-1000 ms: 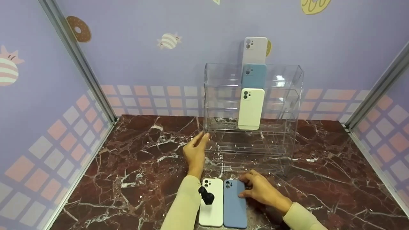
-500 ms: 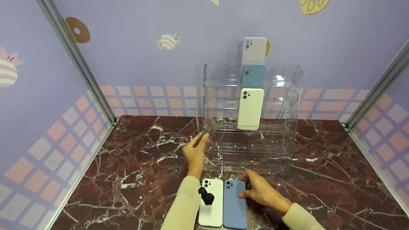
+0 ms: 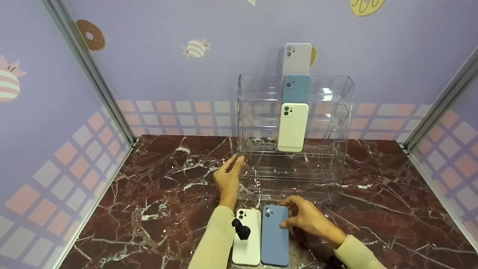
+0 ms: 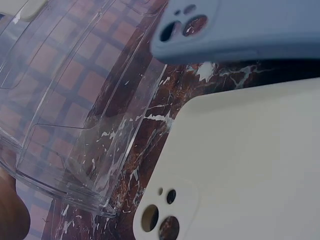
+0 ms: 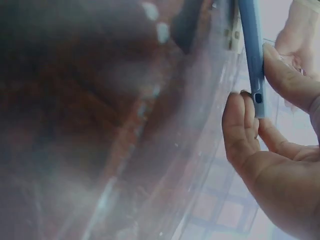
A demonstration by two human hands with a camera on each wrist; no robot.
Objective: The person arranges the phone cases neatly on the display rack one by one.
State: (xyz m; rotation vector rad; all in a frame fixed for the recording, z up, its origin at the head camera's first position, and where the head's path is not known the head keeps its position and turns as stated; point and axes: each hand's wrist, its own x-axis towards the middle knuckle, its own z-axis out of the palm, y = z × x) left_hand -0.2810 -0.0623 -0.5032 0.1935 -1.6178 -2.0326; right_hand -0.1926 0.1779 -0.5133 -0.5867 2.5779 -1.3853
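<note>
My right hand (image 3: 304, 216) pinches the right edge of a blue phone case (image 3: 274, 239), thumb on its back and fingers beyond the edge. The left wrist view shows this case's camera end raised off the marble top. Beside it lies a white phone case (image 3: 249, 246), partly covered by a black knob-like thing (image 3: 242, 229). My left hand (image 3: 227, 181) holds the lower left side of a clear acrylic rack (image 3: 257, 153), thumb in front. Standing one above another on the rack's tiers are a pale yellow case (image 3: 293, 129), a teal case (image 3: 297, 87) and a pale pinkish case (image 3: 297, 61).
The dark red marble tabletop (image 3: 168, 209) extends on both sides of the rack. Patterned lilac walls (image 3: 157, 67) enclose it at the back and sides, with metal posts (image 3: 89, 71) at the corners.
My right hand has moved slightly up and forward, and the top end of the blue phone case has risen with it. My left hand has stayed at the rack.
</note>
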